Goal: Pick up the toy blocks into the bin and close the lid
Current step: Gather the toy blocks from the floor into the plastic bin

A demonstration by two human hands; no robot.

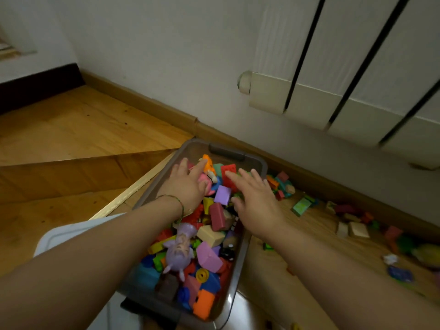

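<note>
A clear grey bin (258,164) sits on the wood floor, filled with several colourful toy blocks (215,216) and a purple figure (179,248). Both hands hover flat over the far half of the bin. My left hand (185,184) has straight fingers reaching over a pink toy and an orange block. The fingers of my right hand (254,198) are spread above a red block (229,173). Neither hand holds anything. More loose blocks (282,184) lie on the floor to the right of the bin. A white lid (60,234) lies to the bin's left, partly under my left arm.
A white radiator (345,75) hangs on the wall above the scattered blocks. A wooden skirting board (166,110) runs along the wall. To the left there is a wooden step (71,172). Wooden blocks (352,228) and small toys lie at the far right.
</note>
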